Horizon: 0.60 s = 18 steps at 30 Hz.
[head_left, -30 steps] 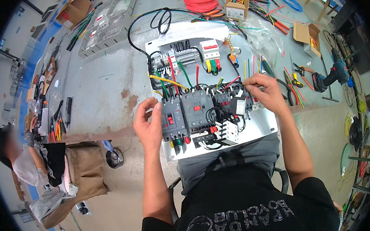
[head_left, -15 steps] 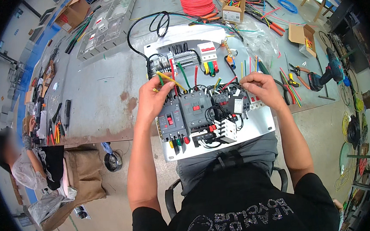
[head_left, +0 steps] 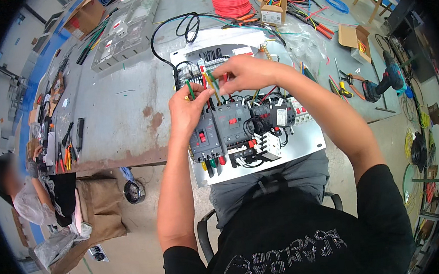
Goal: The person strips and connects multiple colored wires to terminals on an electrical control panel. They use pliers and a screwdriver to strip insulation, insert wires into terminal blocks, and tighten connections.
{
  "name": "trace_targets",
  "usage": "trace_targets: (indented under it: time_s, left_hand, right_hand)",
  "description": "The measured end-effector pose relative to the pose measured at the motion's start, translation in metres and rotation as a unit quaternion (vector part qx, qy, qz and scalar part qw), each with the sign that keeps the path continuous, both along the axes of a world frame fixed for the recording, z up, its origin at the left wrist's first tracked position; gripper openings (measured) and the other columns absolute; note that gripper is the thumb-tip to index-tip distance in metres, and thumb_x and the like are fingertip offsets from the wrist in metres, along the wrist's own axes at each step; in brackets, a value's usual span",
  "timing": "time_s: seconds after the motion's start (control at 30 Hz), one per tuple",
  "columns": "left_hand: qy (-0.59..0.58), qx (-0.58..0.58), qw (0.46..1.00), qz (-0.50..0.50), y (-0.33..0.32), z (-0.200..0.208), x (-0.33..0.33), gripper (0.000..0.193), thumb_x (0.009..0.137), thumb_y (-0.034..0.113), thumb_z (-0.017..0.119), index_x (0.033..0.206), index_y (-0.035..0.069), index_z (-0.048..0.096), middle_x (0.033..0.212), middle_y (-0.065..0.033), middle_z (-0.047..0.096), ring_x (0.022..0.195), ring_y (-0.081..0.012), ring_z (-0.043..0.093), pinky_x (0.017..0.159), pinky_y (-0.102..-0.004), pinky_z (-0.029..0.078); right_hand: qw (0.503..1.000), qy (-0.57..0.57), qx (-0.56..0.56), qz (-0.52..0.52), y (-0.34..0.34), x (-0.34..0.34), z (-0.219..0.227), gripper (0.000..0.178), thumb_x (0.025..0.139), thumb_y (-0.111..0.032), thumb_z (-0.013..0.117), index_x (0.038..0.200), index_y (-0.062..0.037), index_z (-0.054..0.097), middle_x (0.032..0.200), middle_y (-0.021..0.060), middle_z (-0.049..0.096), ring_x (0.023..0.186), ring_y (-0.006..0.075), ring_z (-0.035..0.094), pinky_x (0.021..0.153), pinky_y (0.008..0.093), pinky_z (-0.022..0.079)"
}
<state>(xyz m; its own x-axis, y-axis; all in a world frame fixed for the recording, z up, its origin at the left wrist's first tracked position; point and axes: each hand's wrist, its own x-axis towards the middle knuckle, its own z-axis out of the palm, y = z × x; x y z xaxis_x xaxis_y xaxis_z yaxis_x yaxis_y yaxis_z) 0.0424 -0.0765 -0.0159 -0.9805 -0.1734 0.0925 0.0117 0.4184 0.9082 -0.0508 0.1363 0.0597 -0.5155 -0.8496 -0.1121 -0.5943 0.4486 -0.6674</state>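
A white mounting plate (head_left: 303, 152) rests partly on my lap and carries grey circuit breakers (head_left: 231, 121). Stiff coloured wires rise from the breakers' far side. My left hand (head_left: 187, 108) is closed at the left breaker (head_left: 205, 140), with a yellow wire end (head_left: 186, 97) showing between its fingers and a green wire (head_left: 190, 89) beside them. Reaching across the plate, my right hand (head_left: 245, 74) pinches a slightly blurred green wire (head_left: 213, 78). Between the two hands stands another yellow wire (head_left: 210, 81). A red wire (head_left: 226, 77) is partly hidden by the right hand's fingers.
Beyond the plate lie a red wire coil (head_left: 230, 3), a box of small parts (head_left: 274, 10) and a black cable loop (head_left: 189, 28). Pliers (head_left: 355, 80) and a cordless drill (head_left: 388, 80) are at right. Someone sits at far left (head_left: 28, 198).
My right hand has moved left from the right-hand wires to the green wire near my left hand. The yellow wire by my left hand now stands more upright.
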Motion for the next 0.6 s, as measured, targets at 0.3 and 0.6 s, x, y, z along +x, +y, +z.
trace_targets:
  time_s: [0.3, 0.6]
  left_hand:
    - [0.077, -0.003, 0.995, 0.071, 0.007, 0.0, 0.005, 0.031, 0.087, 0.02, 0.083, 0.105, -0.002, 0.07, 0.092, -0.0083, 0.074, 0.082, -0.0128, 0.067, 0.073, -0.0291, 0.053]
    - [0.154, -0.03, 0.987, -0.023, 0.04, 0.015, 0.052, 0.036, 0.097, 0.011, 0.067, 0.129, -0.004, 0.064, 0.108, -0.0218, 0.072, 0.09, -0.0328, 0.07, 0.083, -0.0426, 0.054]
  right_hand:
    - [0.996, 0.03, -0.018, -0.078, -0.019, -0.006, -0.008, 0.052, 0.094, -0.046, 0.075, 0.082, 0.0047, 0.072, 0.069, 0.0136, 0.07, 0.064, 0.02, 0.074, 0.059, 0.0344, 0.058]
    - [0.99, -0.076, -0.026, -0.116, -0.013, -0.012, -0.008, 0.05, 0.093, -0.045, 0.077, 0.084, 0.0033, 0.074, 0.072, 0.0096, 0.072, 0.066, 0.0148, 0.072, 0.061, 0.0289, 0.06]
